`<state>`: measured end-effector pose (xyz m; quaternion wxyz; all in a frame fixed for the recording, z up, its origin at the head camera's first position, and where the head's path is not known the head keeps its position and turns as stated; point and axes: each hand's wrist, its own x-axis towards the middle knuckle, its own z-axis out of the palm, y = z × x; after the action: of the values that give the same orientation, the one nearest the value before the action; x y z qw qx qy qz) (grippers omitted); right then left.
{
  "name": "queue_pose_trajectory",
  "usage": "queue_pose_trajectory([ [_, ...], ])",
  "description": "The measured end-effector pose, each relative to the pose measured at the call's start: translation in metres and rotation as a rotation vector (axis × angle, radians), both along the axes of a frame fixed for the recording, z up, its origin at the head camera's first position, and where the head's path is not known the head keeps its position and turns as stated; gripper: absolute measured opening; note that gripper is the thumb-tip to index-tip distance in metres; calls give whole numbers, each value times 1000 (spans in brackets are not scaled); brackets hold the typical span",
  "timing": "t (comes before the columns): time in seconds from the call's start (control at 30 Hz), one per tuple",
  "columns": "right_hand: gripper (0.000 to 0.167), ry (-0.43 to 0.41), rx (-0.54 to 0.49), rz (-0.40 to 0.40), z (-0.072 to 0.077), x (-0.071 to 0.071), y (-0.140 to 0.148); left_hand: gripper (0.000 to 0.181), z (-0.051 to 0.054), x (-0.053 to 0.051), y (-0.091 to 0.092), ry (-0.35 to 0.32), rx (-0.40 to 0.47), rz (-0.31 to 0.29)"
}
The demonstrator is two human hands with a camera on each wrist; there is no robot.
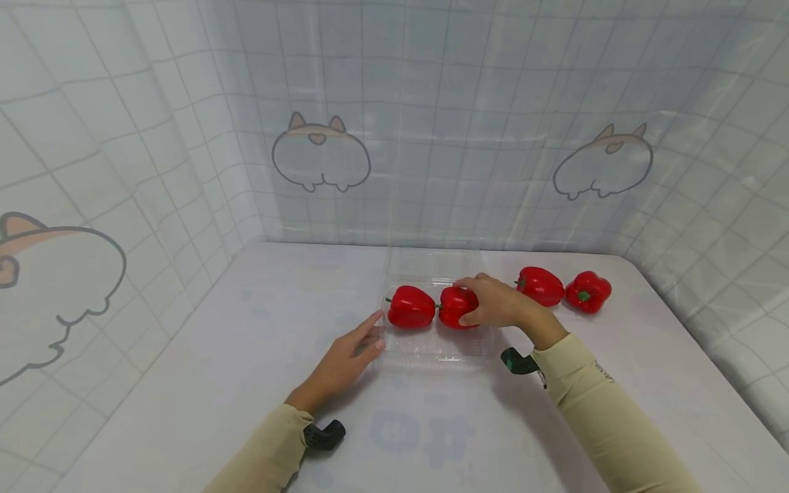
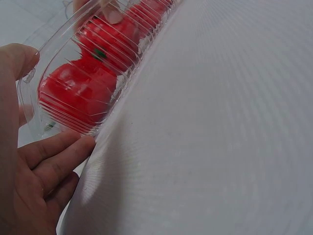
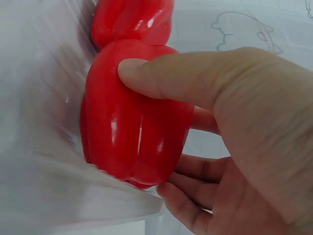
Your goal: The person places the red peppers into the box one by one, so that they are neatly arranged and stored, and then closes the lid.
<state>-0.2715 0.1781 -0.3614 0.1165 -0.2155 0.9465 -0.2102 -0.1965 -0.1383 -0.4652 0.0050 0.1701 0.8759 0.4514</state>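
A clear plastic container lies on the table with its lid raised at the back. Two red bell peppers are in it: the left pepper and the right pepper, stems pointing left. My right hand holds the right pepper, thumb on its near side and fingers on the far side and end. At the container's left end, my left hand touches the plastic with nearly straight fingers. Its part behind the rim is seen only dimly.
Two more red bell peppers, one on its side and one with its stem toward me, lie on the white table to the right of the container. Grid-patterned curtains stand behind and at both sides.
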Motion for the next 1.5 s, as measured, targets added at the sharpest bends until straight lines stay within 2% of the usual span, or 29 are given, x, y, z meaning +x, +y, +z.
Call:
queue_pose_trajectory([
  [0.2,79,10,-14,-24,-1,1,-1,62,1,0,1,1,2,0],
  [0.63,76,15,-34,5,-3,1,5,63,1,0,1,-9,-1,12],
  [1.03,73,35,-48,-8,-9,-1,2,62,-1,0,1,-11,3,16],
  [1.5,76,63,-25,-12,-11,-3,2,62,0,0,0,-16,8,6],
])
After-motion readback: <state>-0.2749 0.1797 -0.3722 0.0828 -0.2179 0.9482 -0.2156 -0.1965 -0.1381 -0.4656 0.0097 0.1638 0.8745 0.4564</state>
